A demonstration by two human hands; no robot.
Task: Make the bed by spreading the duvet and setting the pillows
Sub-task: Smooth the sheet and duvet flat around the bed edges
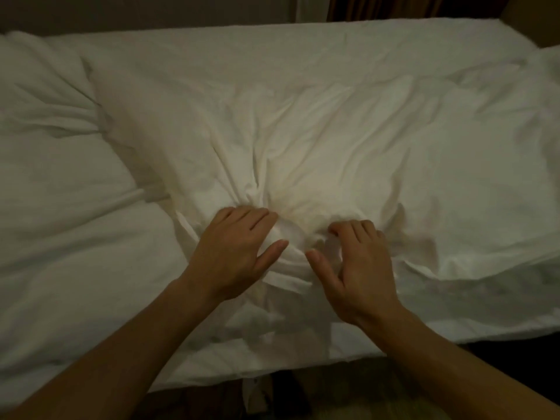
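Observation:
A white duvet lies crumpled across the bed, with creases running toward a bunched spot near the front edge. My left hand rests on that bunch, with a fold of duvet gathered between its thumb and fingers. My right hand is beside it, its fingertips curled into the same fabric and its thumb pointing toward the left hand. A puffy white mass at the left may be a pillow, though I cannot tell for sure. The bed sheet shows flat along the far side.
The bed's near edge runs just below my forearms, with dark floor beneath. A dark wall and a curtain stand behind the far side. Another white fold lies at the right edge.

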